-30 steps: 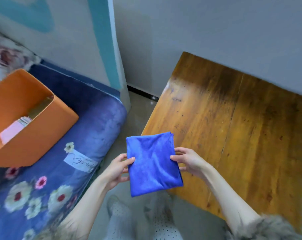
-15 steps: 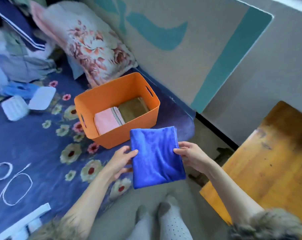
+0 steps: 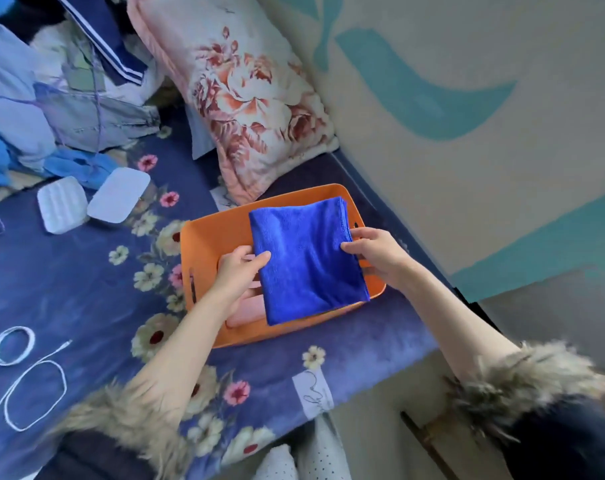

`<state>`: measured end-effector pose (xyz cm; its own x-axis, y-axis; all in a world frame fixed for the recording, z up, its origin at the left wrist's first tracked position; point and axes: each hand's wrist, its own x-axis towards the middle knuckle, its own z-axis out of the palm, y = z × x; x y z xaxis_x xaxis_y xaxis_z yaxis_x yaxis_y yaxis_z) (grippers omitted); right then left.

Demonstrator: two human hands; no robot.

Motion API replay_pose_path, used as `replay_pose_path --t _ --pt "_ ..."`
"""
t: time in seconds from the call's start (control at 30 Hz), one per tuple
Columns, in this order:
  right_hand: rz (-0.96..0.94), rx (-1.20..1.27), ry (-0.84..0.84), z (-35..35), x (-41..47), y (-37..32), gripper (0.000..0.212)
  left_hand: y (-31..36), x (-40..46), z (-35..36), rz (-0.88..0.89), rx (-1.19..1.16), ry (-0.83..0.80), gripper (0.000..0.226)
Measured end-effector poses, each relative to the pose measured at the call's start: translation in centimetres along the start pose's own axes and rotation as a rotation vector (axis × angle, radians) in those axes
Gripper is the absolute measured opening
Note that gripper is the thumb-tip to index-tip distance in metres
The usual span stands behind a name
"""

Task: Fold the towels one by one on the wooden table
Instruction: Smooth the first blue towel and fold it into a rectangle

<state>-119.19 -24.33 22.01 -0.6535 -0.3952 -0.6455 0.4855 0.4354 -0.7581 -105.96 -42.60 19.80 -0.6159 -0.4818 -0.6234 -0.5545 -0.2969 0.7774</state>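
A folded blue towel [image 3: 308, 259] hangs flat over the orange basket [image 3: 204, 237] on the bed. My left hand [image 3: 240, 270] pinches its left edge, thumb on top. My right hand [image 3: 373, 252] pinches the right edge. Under the towel, a folded pink towel [image 3: 247, 311] lies in the basket's near end. The rest of the basket's inside is hidden by the blue towel. Only a dark sliver of the wooden table [image 3: 429, 436] shows at the bottom right.
The basket stands on a blue floral bedspread [image 3: 86, 289]. A floral pillow [image 3: 249, 98] leans behind it against the wall. Two white cases [image 3: 89, 200], a white cable [image 3: 20, 372] and piled clothes [image 3: 51, 98] lie to the left.
My view and both hands swung left from the wooden table to the bed. The blue towel moved from beside the basket to directly above it, lower and closer to its inside.
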Motion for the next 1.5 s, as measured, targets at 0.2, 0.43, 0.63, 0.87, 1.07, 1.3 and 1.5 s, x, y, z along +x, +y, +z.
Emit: replay_pose_path --t 0.2,0.43,0.63,0.87,1.07,1.3,1.5 --pt "0.095 -0.371 0.131 1.2 10.0 2.0 0.02 -4.0 9.3 2.4 -0.142 0.001 -0.004 0.024" --pt "0.164 -0.642 0.158 3.1 15.9 6.3 0.023 -9.4 16.2 3.9 -0.316 0.038 -0.033 0.039" --pt "0.199 -0.746 0.214 3.9 17.7 6.6 0.033 -10.9 18.7 4.6 -0.362 0.068 -0.051 0.025" --pt "0.109 -0.929 0.243 4.9 16.6 8.0 0.066 -12.8 18.2 4.9 -0.122 0.404 -0.104 0.064" --pt "-0.24 -1.739 -0.084 4.7 17.4 10.0 0.089 -12.9 17.4 5.2 0.446 1.31 -0.218 0.11" --pt "-0.068 -2.048 -0.201 4.0 22.4 12.0 0.125 -14.5 21.5 5.8 0.39 1.606 -0.303 0.125" --pt "-0.085 -1.964 -0.203 4.0 22.0 11.6 0.123 -13.0 21.0 6.1 0.341 1.628 -0.339 0.122"
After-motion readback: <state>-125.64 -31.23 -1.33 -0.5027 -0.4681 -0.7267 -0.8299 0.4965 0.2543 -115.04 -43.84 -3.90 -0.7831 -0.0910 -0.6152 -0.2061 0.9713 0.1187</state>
